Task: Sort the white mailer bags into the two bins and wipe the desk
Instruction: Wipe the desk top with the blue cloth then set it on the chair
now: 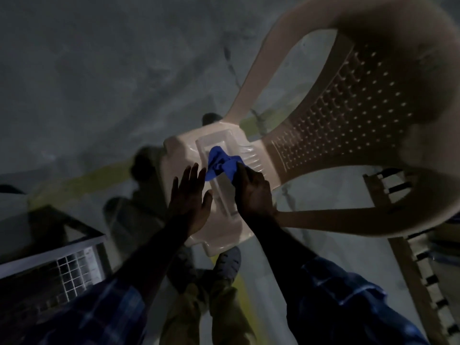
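Observation:
A crumpled blue cloth point(219, 163) lies on the seat of a beige plastic chair point(224, 143) in the middle of the head view. My right hand point(254, 192) pinches the cloth's right end with its fingertips. Just left of the cloth, my left hand point(191, 197) hovers over the seat with its fingers straight and spread, holding nothing. No white mailer bags, bins or desk surface can be made out in this dim view.
The chair's perforated backrest point(348, 103) and armrests rise at the right. A metal-framed wire-mesh crate point(72, 267) stands at the lower left. Another slatted frame point(423, 270) sits at the right edge. My feet point(224, 265) stand on the grey floor below the chair.

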A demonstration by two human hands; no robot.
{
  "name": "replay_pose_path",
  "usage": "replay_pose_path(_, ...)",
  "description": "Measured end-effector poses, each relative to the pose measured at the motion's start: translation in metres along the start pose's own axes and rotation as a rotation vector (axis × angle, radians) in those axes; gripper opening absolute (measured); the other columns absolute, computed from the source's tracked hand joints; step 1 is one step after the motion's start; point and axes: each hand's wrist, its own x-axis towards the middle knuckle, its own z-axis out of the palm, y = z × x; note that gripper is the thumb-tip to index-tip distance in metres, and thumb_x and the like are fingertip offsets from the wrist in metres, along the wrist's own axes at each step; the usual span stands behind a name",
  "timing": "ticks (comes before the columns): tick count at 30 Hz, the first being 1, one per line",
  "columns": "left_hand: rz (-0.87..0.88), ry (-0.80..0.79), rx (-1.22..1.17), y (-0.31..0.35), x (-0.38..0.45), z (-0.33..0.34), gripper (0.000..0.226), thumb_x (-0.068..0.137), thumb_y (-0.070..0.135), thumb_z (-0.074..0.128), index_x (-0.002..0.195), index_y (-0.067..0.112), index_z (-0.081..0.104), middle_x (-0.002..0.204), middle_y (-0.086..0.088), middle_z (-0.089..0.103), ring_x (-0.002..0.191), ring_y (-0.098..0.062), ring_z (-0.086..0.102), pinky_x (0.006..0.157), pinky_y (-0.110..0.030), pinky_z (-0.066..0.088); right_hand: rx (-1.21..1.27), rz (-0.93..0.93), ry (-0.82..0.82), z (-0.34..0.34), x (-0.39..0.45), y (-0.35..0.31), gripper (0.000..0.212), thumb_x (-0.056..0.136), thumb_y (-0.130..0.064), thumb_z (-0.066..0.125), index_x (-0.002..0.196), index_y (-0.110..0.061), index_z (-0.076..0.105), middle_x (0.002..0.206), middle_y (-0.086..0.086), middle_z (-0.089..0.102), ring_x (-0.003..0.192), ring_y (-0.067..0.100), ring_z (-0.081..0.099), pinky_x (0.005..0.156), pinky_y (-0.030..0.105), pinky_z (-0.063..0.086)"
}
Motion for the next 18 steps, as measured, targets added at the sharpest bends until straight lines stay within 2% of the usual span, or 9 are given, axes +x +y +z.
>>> replay_pose_path(4, -0.001, 0.0, 0.007, -0.008, 0.011, 0.02, 0.059, 0.093, 0.038, 0.035, 0.145, 0.01, 0.035, 0.15, -0.015, 0.036, 0.139, -0.033, 0.031, 0.112, -0.053, 0.024, -0.033, 0.032, 0.027, 0.027, 0.014, 0.007, 0.046, 0.09, -0.023, 0.043, 0.131, -0.004, 0.051, 0.109, 0.016, 0.064, 0.087, 0.039, 0.058, 0.065, 0.042, 0.049)
replay_pose_path(8, -0.002, -0.004, -0.007, -0.017, 0.012, 0.032, 0.059, 0.094, 0.038, 0.035, 0.146, 0.01, 0.035, 0.15, -0.018, 0.035, 0.14, -0.033, 0.029, 0.112, -0.053, 0.023, -0.017, 0.028, 0.028, 0.042, 0.01, 0.005, 0.046, 0.101, -0.035, 0.033, 0.134, -0.007, 0.049, 0.114, 0.013, 0.063, 0.09, 0.036, 0.056, 0.068, 0.043, 0.045)
replay_pose_path(14, -0.02, -0.029, -0.054, -0.014, 0.0, 0.029, 0.06, 0.093, 0.039, 0.033, 0.146, 0.01, 0.034, 0.152, -0.016, 0.032, 0.142, -0.032, 0.027, 0.113, -0.054, 0.022, -0.006, 0.069, -0.008, 0.043, -0.024, 0.008, 0.04, 0.097, -0.03, 0.041, 0.125, -0.005, 0.055, 0.094, 0.015, 0.065, 0.078, 0.037, 0.058, 0.059, 0.041, 0.047)
replay_pose_path(18, -0.006, -0.03, -0.056, -0.008, -0.006, 0.018, 0.06, 0.092, 0.038, 0.035, 0.144, 0.009, 0.038, 0.151, -0.017, 0.034, 0.141, -0.034, 0.029, 0.111, -0.055, 0.024, 0.046, 0.092, 0.019, 0.027, -0.028, 0.005, 0.034, 0.094, -0.028, 0.046, 0.117, -0.006, 0.057, 0.092, 0.015, 0.065, 0.078, 0.039, 0.059, 0.06, 0.043, 0.051)
